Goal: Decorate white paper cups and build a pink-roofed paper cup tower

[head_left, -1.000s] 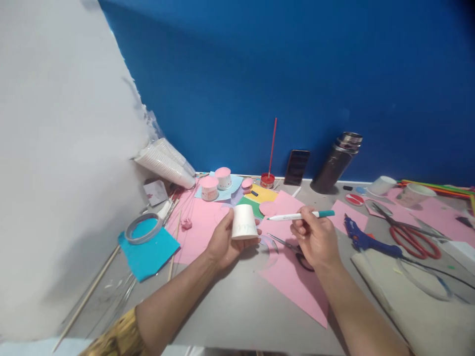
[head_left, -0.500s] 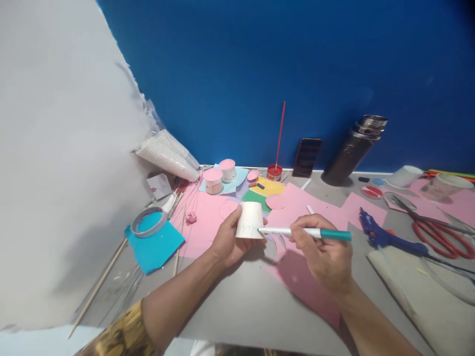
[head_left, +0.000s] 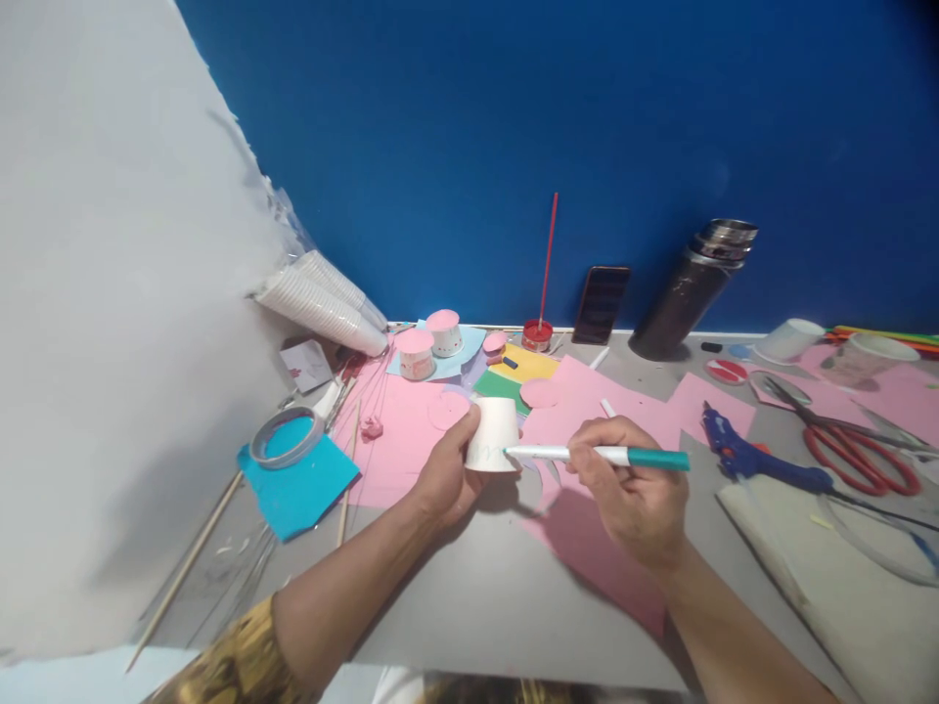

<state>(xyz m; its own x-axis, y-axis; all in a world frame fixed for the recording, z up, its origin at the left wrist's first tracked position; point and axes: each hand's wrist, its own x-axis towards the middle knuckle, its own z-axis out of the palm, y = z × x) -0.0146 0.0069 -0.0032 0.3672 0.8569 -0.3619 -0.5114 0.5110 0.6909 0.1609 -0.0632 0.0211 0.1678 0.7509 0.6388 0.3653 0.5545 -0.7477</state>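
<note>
My left hand (head_left: 449,481) is closed round a small white paper cup (head_left: 493,422), held upside down above the table. A faint green wavy line runs along the cup's side near its rim. My right hand (head_left: 637,489) grips a white marker with a teal end (head_left: 656,459), its tip touching the cup's side at the line. Behind the cup stand two small cups with pink paper tops (head_left: 416,354) on light blue paper. Pink paper sheets (head_left: 608,401) lie under and behind my hands.
At left, a tape roll (head_left: 288,436) rests on blue paper, beside stacked paper cups (head_left: 323,305). A black flask (head_left: 686,293) and a phone (head_left: 602,305) lean at the back wall. Right are a blue glue gun (head_left: 755,455), red-handled scissors (head_left: 858,450) and a folded cloth (head_left: 799,577).
The camera view has shifted slightly, so the table things sit a little further left. Turned a bit in my left hand, the cup shows less of the green line, and the marker tip still touches it.
</note>
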